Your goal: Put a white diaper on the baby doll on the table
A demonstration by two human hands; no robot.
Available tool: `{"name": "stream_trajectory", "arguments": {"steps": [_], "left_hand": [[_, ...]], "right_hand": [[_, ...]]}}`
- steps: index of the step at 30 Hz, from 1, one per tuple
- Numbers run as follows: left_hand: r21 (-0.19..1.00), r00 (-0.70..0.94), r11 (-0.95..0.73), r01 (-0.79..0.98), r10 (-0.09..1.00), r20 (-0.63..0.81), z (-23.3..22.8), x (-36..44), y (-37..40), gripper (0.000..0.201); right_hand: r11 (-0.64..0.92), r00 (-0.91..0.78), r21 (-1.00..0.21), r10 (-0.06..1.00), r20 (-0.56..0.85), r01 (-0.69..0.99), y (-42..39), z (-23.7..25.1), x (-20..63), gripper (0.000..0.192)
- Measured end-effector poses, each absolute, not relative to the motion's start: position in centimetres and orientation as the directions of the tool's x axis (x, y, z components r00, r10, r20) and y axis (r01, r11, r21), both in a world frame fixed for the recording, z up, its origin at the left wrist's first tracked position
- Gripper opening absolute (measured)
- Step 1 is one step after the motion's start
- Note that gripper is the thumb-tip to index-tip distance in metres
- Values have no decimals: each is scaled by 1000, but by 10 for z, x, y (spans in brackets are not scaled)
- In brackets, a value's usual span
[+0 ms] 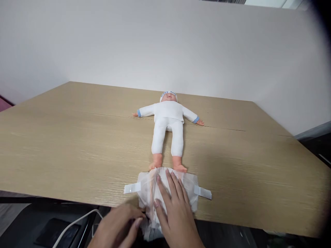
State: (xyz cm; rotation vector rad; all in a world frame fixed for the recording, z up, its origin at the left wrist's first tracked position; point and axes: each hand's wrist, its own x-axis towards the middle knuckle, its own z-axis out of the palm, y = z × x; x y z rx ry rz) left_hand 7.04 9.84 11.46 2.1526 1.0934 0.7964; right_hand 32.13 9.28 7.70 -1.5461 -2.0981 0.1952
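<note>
Diaper (168, 193) sits at the table (77, 155) edge, right hand (176, 210) flat on it, fingers released; left hand (119, 227) fingers pinching its near end; doll (168, 127) at 12 o'clock.

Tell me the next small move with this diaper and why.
Probably slide the diaper further onto the table. Its near end hangs off the edge, pinched by the left hand, while the right hand presses it flat just short of the doll and its feet.

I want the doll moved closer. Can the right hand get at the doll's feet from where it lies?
Probably yes: the right hand lies flat on the white disposable diaper, fingertips just short of the white-suited baby doll, with nothing between.
</note>
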Motion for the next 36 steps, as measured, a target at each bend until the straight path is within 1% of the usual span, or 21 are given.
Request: {"name": "stream_trajectory", "arguments": {"steps": [2,3,6,8,10,12,14,16,18,20,23,26,28,31,36], "left_hand": [[589,456,-634,502,772,443,129,70,128,25],[505,462,-680,532,733,500,133,72,146,28],[246,529,-660,710,730,432,137,85,204,52],[83,606,-681,727,694,389,136,98,239,70],[-47,699,-727,685,638,322,137,113,264,88],[-113,786,-791,602,561,261,141,128,281,107],[-166,878,-867,470,440,189,146,143,294,122],[-217,940,-916,338,315,132,150,156,305,125],[-247,968,-937,247,228,103,151,165,313,119],[-250,979,-948,196,176,99,150,173,321,107],[-215,985,-965,149,126,117,149,183,329,77],[-149,983,-980,133,112,144,150,193,336,44],[-90,980,-987,133,117,160,153,198,341,32],[50,971,-991,128,135,198,165,202,348,27],[352,929,-934,66,186,319,205,205,360,37]], "right_hand": [[340,-217,-401,922,320,851,93,80,322,79],[340,-218,-399,922,320,852,93,81,322,78],[339,-215,-389,920,328,857,93,81,321,77],[332,-209,-386,921,328,861,93,80,321,75],[324,-204,-386,925,320,863,93,79,320,73],[317,-201,-389,929,310,865,94,79,320,72],[316,-204,-387,931,304,866,94,78,321,72],[321,-210,-384,929,304,866,95,78,321,72],[329,-216,-386,926,309,862,95,77,321,72],[333,-218,-391,925,311,858,95,76,322,73],[329,-218,-397,929,298,857,95,75,323,73],[323,-223,-408,936,274,854,96,78,325,73],[323,-230,-423,939,257,847,100,80,327,73],[316,-236,-450,945,226,835,108,82,332,74],[316,-264,-466,948,175,826,124,84,338,74]]}}
